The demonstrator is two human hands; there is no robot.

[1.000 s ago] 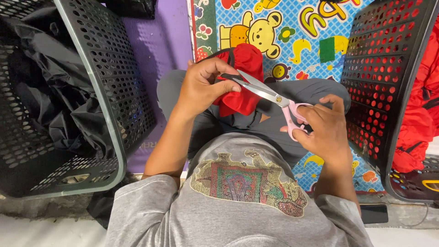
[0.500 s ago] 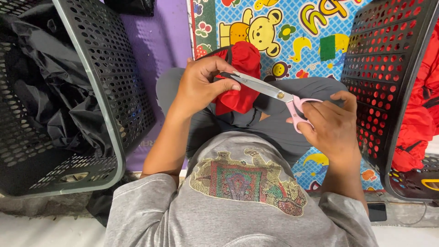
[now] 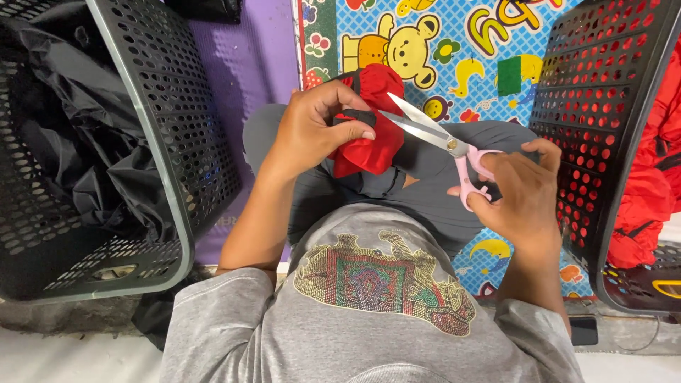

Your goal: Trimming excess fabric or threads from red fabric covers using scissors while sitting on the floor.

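Observation:
My left hand [image 3: 308,131] grips a small red fabric bundle [image 3: 372,138] with a black strap, held above my lap. In my right hand [image 3: 518,195] is a pair of pink-handled scissors [image 3: 443,138]. The steel blades are apart and point up and left, their tips at the right side of the red bundle beside the strap. I sit cross-legged in grey trousers and a grey shirt with a beaded patch.
A black perforated basket [image 3: 163,120] on the left holds black fabric [image 3: 64,135]. Another black basket [image 3: 596,106] on the right holds red fabric [image 3: 656,170]. A colourful cartoon play mat [image 3: 454,42] and a purple mat [image 3: 248,57] lie under my legs.
The scissors have swung a little to the right and their blades have parted against the red bundle. My left hand has kept its grip on the bundle.

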